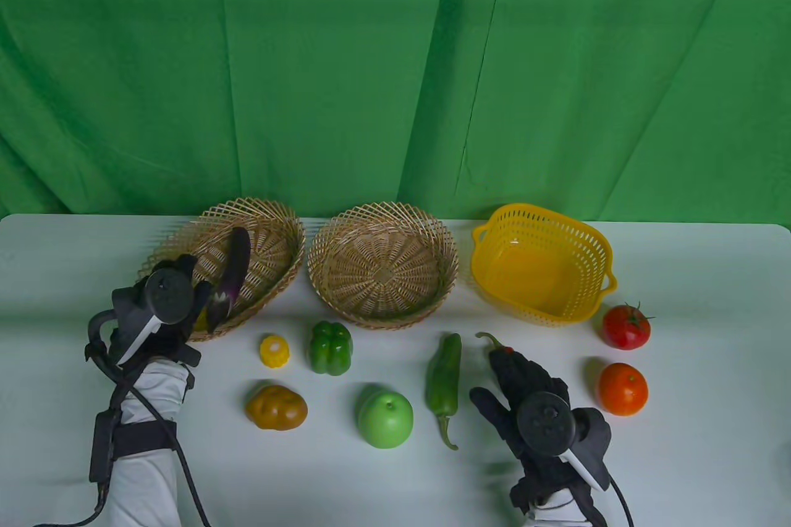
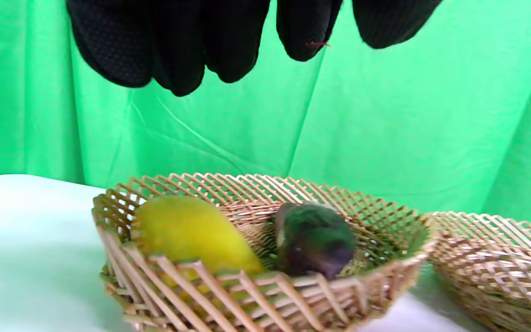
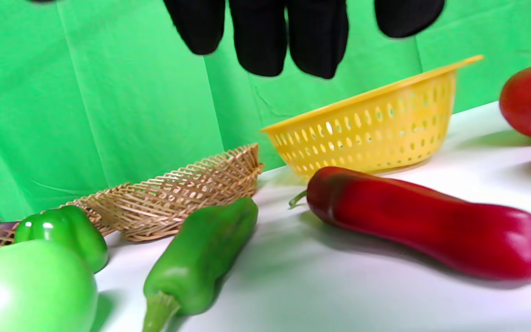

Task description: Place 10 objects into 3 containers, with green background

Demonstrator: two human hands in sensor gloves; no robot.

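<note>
Inside the left wicker basket (image 1: 272, 255) lie 2 objects, eggplant (image 1: 233, 277) and yellow fruit (image 2: 191, 233); 8 remain on the counter (image 1: 698, 428). Left hand (image 1: 164, 304) and right hand (image 1: 525, 394) hover open-fingered, holding nothing.

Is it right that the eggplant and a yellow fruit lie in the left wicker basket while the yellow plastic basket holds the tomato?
Not quite: in the table view the yellow plastic basket is empty, and the tomato sits on the table beside it. The rest holds.
</note>
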